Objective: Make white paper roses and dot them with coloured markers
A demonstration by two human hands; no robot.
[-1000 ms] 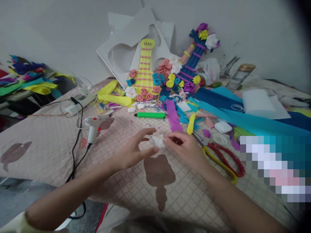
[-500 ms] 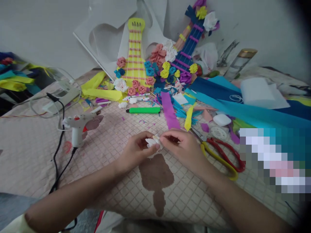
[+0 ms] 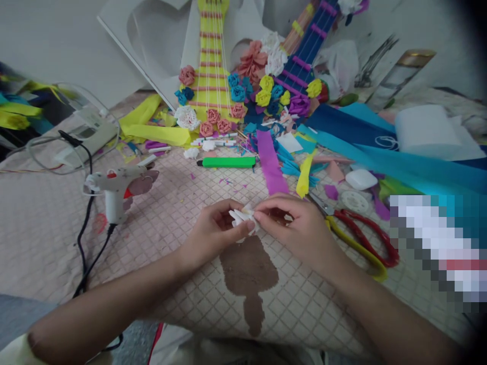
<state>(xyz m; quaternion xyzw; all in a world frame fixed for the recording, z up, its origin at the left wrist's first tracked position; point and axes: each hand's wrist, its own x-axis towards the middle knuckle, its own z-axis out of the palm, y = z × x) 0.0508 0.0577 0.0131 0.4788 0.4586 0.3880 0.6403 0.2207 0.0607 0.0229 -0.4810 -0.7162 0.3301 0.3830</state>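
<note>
A small crumpled white paper flower point(image 3: 242, 218) is held between both hands above the tiled-pattern table cover. My left hand point(image 3: 216, 228) pinches it from the left, thumb in front. From the right, my right hand point(image 3: 291, 218) pinches its edge with thumb and index finger. Below the flower a brown guitar-shaped patch point(image 3: 249, 266) shows on the cover. Beyond the hands lies a green cutter or marker point(image 3: 228, 162), beside a purple paper strip point(image 3: 271, 165). Scissors point(image 3: 365, 235) with red and yellow handles rest right of my right hand.
A white glue gun point(image 3: 116, 195) with a black cord stands at the left. Behind are a yellow paper guitar point(image 3: 211, 76) and a blue one point(image 3: 304, 56), both with paper flowers. Blue crepe paper point(image 3: 380, 167) and a white roll point(image 3: 428, 132) lie at the right.
The view has tilted downward slightly, so the background sits higher in the picture. Both hands still hold the white flower, with only slight finger movement.
</note>
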